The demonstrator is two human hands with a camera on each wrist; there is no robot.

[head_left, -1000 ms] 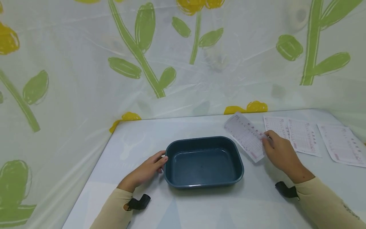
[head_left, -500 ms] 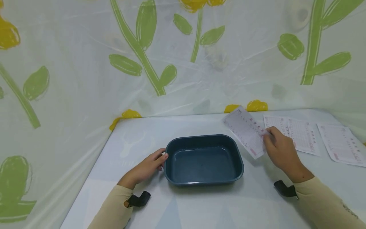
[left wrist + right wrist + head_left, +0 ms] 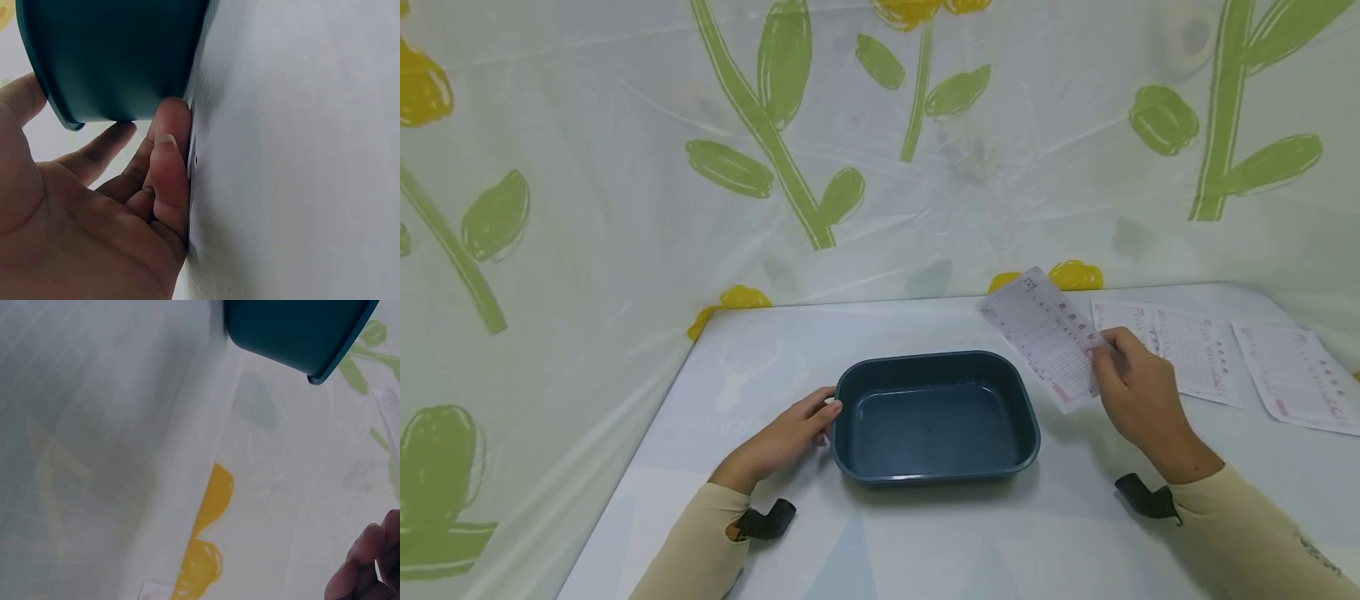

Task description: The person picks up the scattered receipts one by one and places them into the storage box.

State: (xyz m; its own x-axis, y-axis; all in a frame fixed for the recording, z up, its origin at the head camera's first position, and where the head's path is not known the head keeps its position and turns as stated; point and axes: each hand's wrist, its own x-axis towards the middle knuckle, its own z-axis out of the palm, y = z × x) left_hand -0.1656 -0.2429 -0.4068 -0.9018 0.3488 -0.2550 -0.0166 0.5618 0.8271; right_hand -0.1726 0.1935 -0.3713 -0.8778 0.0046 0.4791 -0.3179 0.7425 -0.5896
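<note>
Tub point(image 3: 932, 433) sits on the bench point(image 3: 925, 546), left grip point(image 3: 786, 437) touching its left end, right grip point(image 3: 1138, 396) and held sheet point(image 3: 1037, 333) to its right, other sheets point(image 3: 1198, 354) farther right, curtain point(image 3: 625, 208) behind it.

"Where does the head view sit?"
"Above the near side of the surface point(image 3: 925, 550), facing forward and down; it is the widest, fitting in the left grip point(image 3: 786, 437), the right grip point(image 3: 1142, 396), the blue-green plastic tub point(image 3: 936, 429) and the flower-printed sheet point(image 3: 625, 192) behind"
"And the left wrist?"
"Very near, looking past the palm at the tub's outer wall, rolled so the surface fills the right side"
"The right wrist?"
"Rolled too, facing the sheet, tub corner at top, fingers cut off lower right"
"Shared parts?"
"The tub in all three; a yellow flower print point(image 3: 215, 494) in head and right wrist"
</note>
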